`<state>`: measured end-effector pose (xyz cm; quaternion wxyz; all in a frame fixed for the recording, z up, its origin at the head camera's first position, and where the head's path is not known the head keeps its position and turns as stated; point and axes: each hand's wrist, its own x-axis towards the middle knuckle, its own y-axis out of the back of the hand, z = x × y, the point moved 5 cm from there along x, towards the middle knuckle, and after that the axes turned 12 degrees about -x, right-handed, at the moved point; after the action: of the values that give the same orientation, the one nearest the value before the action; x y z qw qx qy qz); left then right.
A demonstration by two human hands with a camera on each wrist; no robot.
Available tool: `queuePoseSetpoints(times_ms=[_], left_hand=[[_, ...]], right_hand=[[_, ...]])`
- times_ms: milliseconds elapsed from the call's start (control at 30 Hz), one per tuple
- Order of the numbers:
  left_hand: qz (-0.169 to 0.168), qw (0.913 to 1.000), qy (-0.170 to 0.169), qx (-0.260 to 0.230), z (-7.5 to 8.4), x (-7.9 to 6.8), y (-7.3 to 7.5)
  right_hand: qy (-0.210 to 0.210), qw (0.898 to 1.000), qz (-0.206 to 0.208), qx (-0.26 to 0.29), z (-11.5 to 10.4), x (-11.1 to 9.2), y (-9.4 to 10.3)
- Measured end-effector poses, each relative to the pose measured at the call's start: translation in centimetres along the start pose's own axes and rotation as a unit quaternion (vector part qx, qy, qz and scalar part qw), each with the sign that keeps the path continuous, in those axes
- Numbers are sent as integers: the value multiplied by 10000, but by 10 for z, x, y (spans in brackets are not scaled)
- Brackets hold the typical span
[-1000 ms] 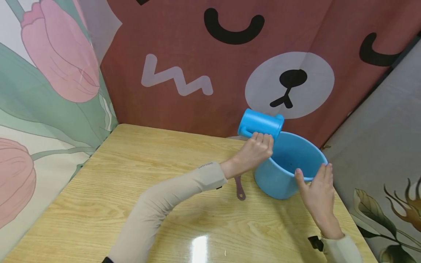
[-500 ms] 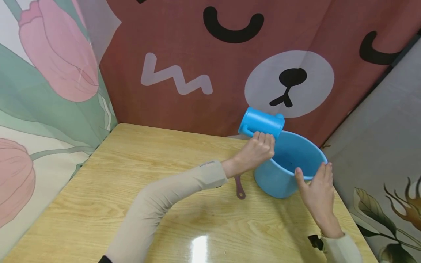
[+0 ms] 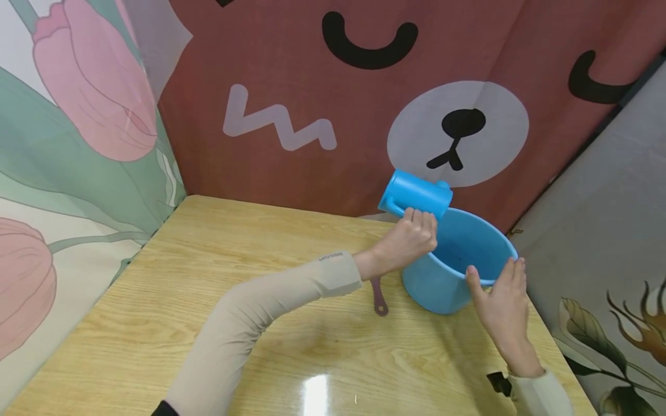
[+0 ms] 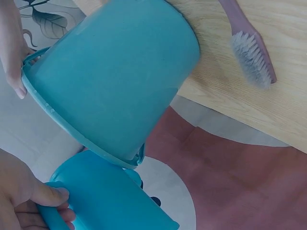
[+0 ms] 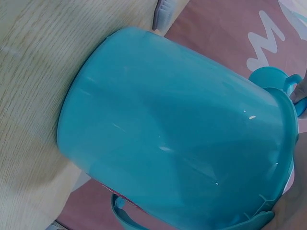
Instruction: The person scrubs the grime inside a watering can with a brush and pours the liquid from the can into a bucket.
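Note:
My left hand (image 3: 408, 242) grips the handle of a bright blue jug (image 3: 418, 193). The jug lies tilted nearly on its side over the left rim of a blue bucket (image 3: 437, 283), its right end towards the bucket's opening. Thumb and curled fingers show round the handle (image 4: 53, 215) in the left wrist view. My right hand (image 3: 502, 312) rests on the bucket's near right rim, fingers straight and thumb spread. The bucket stands upright on the wooden table, and dark specks show inside it. In the right wrist view the bucket's wall (image 5: 168, 129) hides most of the jug.
A brush (image 4: 252, 57) with a mauve handle and pale bristles lies on the table (image 3: 208, 277) left of the bucket, partly under my left forearm in the head view. A brown printed curtain (image 3: 291, 173) hangs behind the table, and a grey one (image 3: 598, 214) at the right.
My left hand has shifted the jug slightly to the right, further over the bucket. The right hand and the bucket have stayed in place.

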<state>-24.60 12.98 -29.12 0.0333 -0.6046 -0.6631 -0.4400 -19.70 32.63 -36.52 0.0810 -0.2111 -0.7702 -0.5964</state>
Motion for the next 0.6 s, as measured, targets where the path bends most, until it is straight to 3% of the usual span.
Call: queuePoseSetpoints(times_ms=[600], left_hand=[[-27,9998,-131,125,0,2,1]], right_hand=[[69,9999,119,22,0,1,1]])
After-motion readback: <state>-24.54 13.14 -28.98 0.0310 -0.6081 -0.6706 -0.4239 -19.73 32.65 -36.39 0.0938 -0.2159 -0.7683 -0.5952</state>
